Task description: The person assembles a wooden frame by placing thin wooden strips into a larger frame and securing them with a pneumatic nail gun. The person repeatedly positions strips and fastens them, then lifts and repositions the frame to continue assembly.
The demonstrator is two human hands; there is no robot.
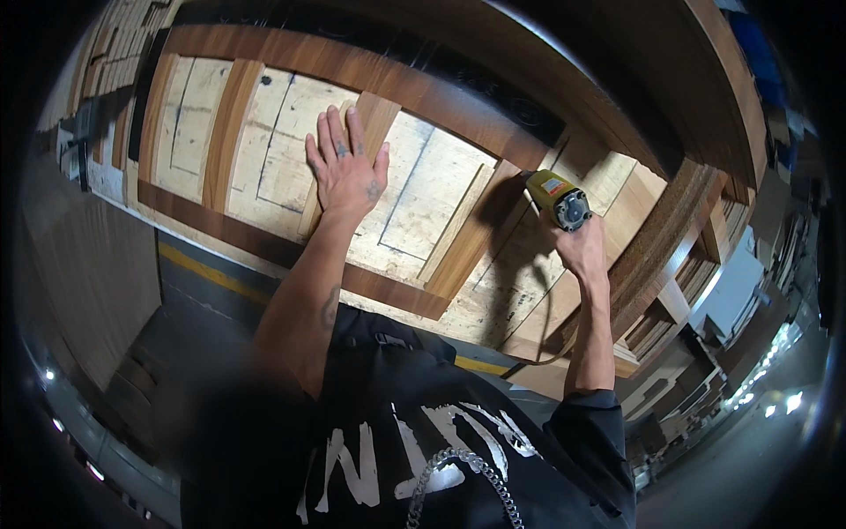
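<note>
A brown wooden frame (238,231) with several cross slats lies on a pale plywood worktop (423,189). My left hand (348,172) rests flat over a middle slat (377,123), fingers stretched out and nothing held. In my right hand (582,247) is a yellow and black air nail gun (557,198), gripped by its handle. The gun's nose is at the frame's far right corner, by the end of the right slat (471,236); whether it touches the wood I cannot tell. A thin hose (548,326) hangs down below the gun.
A black strip (397,51) runs along the frame's far side. Stacked boards (705,247) stand at the right, with a large brown panel (661,53) above. At the left are more wood strips (106,53) and a brown panel (88,282). A yellow floor line (211,273) passes below the worktop.
</note>
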